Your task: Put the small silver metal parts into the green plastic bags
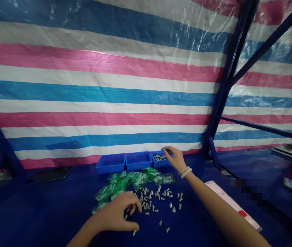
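Over the rightmost of 3 blue bins (138,167), in the head view, my right hand (176,159) pinches a small piece (163,149); metal parts (158,158) lie inside that bin. Nearer me, my left hand (119,211) curls loosely beside the scattered screws (153,207), thumb apart from fingers; whether its palm holds anything, I can't tell. Green packets (117,183) lie just in front of the bins, behind and left of the screws.

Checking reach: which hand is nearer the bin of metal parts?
Right. Right hand: at the right side of the bin; left hand: closer to the camera, beside loose screws.
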{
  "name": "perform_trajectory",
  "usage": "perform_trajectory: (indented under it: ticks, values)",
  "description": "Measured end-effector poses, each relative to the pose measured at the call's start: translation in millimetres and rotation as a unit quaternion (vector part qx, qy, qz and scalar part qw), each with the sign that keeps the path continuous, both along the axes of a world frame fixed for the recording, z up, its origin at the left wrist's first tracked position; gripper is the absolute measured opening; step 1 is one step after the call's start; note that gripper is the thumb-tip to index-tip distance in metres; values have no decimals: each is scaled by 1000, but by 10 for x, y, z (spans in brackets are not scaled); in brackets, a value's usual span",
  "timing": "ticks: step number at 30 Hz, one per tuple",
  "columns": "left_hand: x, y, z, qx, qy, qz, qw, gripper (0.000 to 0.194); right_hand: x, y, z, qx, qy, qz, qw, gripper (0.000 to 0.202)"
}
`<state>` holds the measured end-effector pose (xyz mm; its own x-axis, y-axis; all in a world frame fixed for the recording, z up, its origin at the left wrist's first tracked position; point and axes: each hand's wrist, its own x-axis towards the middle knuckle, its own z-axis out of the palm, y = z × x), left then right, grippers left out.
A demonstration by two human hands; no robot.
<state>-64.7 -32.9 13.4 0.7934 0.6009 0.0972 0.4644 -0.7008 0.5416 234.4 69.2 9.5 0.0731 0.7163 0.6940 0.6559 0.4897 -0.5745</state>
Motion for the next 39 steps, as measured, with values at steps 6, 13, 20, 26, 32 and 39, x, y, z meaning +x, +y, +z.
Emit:
perform_trajectory:
  ticks: [6,13,20,26,32,39]
  values:
    - [-60,71,-51,10,42,-48,998,15,63,107,22,-38,-6,-12,999,20]
    - [63,-20,-81,13,57,-44,997,16,-282,-509,-113,-70,-24,72,995,16]
    - [225,-137,-124,66,57,-41,995,12,-423,-827,-230,-132,-79,149,977,14]
    - [120,3,-263,144,-70,129,979,32,-68,-988,-197,-145,-97,123,977,20]
    - [-5,-155,-540,115,-131,226,958,44,114,-1369,-536,-220,-71,66,971,26]
    - [174,-232,-701,140,-30,201,969,66,-190,-1487,-767,-240,-76,91,963,47]
